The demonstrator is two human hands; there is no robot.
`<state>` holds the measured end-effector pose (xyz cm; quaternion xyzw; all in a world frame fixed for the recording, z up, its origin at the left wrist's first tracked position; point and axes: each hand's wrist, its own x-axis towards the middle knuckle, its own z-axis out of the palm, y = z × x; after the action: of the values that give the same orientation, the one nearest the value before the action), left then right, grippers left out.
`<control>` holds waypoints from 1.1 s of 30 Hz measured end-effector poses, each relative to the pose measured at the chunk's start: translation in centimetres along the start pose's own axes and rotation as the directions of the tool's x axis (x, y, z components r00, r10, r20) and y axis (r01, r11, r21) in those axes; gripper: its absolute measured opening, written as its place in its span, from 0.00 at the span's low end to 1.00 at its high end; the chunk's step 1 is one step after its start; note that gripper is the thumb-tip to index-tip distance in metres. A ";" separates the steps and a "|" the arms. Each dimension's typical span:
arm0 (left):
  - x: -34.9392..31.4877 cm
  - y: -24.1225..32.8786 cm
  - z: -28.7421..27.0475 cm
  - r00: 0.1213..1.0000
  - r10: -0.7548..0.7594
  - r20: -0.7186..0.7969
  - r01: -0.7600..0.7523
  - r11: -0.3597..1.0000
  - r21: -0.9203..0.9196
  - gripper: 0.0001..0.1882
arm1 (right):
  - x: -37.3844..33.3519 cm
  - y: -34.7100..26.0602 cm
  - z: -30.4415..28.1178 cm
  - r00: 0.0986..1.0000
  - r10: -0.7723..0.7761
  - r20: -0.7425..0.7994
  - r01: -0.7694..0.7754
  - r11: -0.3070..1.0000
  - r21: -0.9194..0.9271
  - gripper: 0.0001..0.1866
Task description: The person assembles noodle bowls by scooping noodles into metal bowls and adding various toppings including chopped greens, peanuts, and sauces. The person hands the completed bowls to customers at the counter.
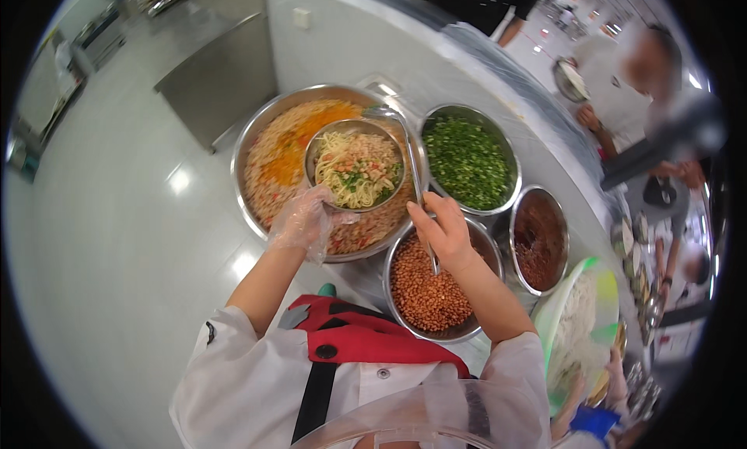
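Observation:
My left hand (306, 217), in a clear plastic glove, grips the near left rim of a metal bowl (312, 159). In that bowl lie noodles (339, 158) topped with minced bits and chopped greens. The bowl is over a large steel basin (240, 171) of pale minced topping in orange oil. My right hand (445, 229) is closed round the long handle of a metal ladle (413, 157). The ladle's head is past the bowl, near the basin's far right rim, and its handle end hangs over a steel bowl of peanuts (428, 292).
To the right stand a steel bowl of chopped green onions (471, 163), a bowl of dark red sauce (538, 239) and a green-rimmed tub (562, 324) with white contents. A low partition (498, 68) runs behind them. People stand beyond it, and another person's hands are at lower right.

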<state>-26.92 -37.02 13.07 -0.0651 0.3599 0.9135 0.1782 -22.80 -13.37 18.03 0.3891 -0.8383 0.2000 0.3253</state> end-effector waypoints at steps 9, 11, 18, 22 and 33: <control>16.6 3.8 8.1 0.992 -0.117 0.044 0.106 0.973 0.205 0.25 | -8.8 6.6 -7.1 0.146 0.967 -0.209 -0.396 0.250 0.884 0.12; 22.3 5.6 9.1 0.987 -0.083 0.134 0.063 0.987 0.147 0.27 | -11.8 7.6 -8.1 -0.003 0.978 -0.209 -0.339 0.195 0.920 0.11; 34.2 9.1 12.7 0.983 -0.051 0.174 0.022 0.986 0.165 0.30 | -20.2 6.8 -11.0 -0.243 0.930 -0.275 -0.365 0.175 0.914 0.10; 36.6 10.8 15.2 0.902 -0.007 0.431 -0.060 0.988 0.143 0.30 | -23.5 6.6 -11.7 -0.279 0.904 -0.325 -0.407 0.195 0.892 0.11; 35.3 -5.1 24.6 0.920 -0.311 0.238 0.182 0.879 0.442 0.48 | -28.7 10.5 -13.3 -0.307 0.867 -0.393 -0.536 0.184 0.824 0.10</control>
<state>-57.52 -6.94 19.14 0.0681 0.5009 0.7856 0.3568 -11.89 15.94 6.48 -0.3506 -0.5148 0.6503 0.4349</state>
